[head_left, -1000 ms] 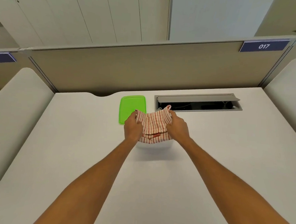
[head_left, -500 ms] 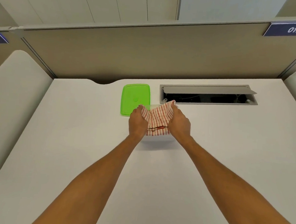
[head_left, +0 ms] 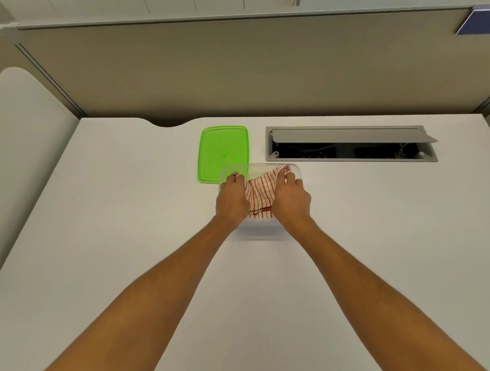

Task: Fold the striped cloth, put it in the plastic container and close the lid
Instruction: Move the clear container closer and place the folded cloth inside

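The folded red-and-white striped cloth [head_left: 262,193] lies inside the clear plastic container [head_left: 263,165] on the white desk. My left hand [head_left: 232,197] grips the cloth's left edge and my right hand [head_left: 290,199] grips its right edge, both pressed down into the container. The container's near wall is mostly hidden by my hands. The green lid [head_left: 223,153] lies flat on the desk, just behind and left of the container, with its near right corner seen through the container's rim.
An open grey cable tray [head_left: 351,144] is sunk into the desk behind the container, to the right of the lid. A beige partition [head_left: 244,71] closes off the desk's far edge. White side panels stand at the left and right.
Both hands have lowered the cloth from above the container down into it, and have moved slightly apart. The camera has tilted further down.
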